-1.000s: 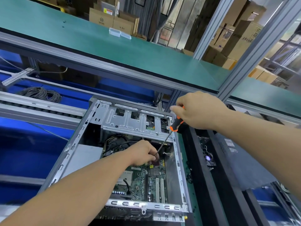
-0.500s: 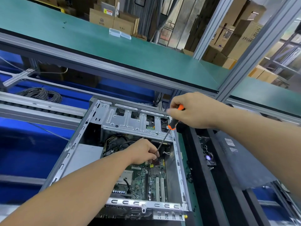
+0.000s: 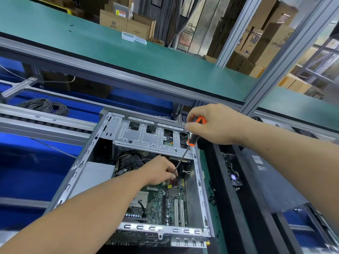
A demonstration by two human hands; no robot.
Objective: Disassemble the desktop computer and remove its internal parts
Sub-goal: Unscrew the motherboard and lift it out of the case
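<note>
While the right hand (image 3: 213, 123) grips the screwdriver (image 3: 190, 141), left fingers (image 3: 169, 173) pinching its shaft hide the tip.

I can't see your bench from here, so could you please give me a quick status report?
Right hand grips screwdriver handle. Left hand steadies shaft low inside open computer case, above motherboard. Tip hidden behind fingers. Drive cage close overhead.

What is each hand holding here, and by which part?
The right hand grips the screwdriver by its orange-and-black handle. The left hand pinches the shaft near the tip, inside the computer case.
</note>
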